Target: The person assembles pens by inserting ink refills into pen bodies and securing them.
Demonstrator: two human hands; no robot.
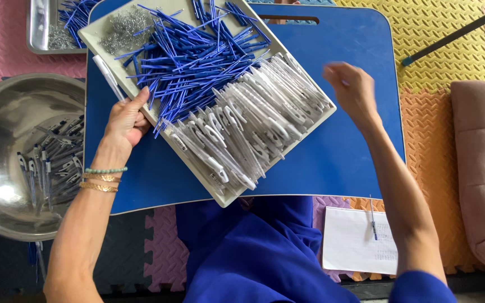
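Here, from left to right:
Steel bowl [7, 120]: one, on the floor mats at the far left, holding a loose heap of assembled pens, too many to count.
Left hand [126, 120]: fingers curled around the left edge of the grey tray [211, 188], grasping it; three bracelets on the wrist.
Tray: one, lying askew on the blue lap table [338, 112], its near corner past the table's front edge.
Tray contents: a pile of blue pen refills [192, 56] toward the far end, a pile of clear pen barrels [248, 120] at the near end, a small heap of metal springs [124, 28] in the far corner; each far too many to count.
Handling: I would judge a firm grip at the rim and a level tray best, so the piles stay apart.
Right hand [352, 90]: blurred above the table, just right of the tray, empty, fingers loosely bent.
Paper sheet [360, 241]: one, on the mats by the right elbow, a single pen on it.
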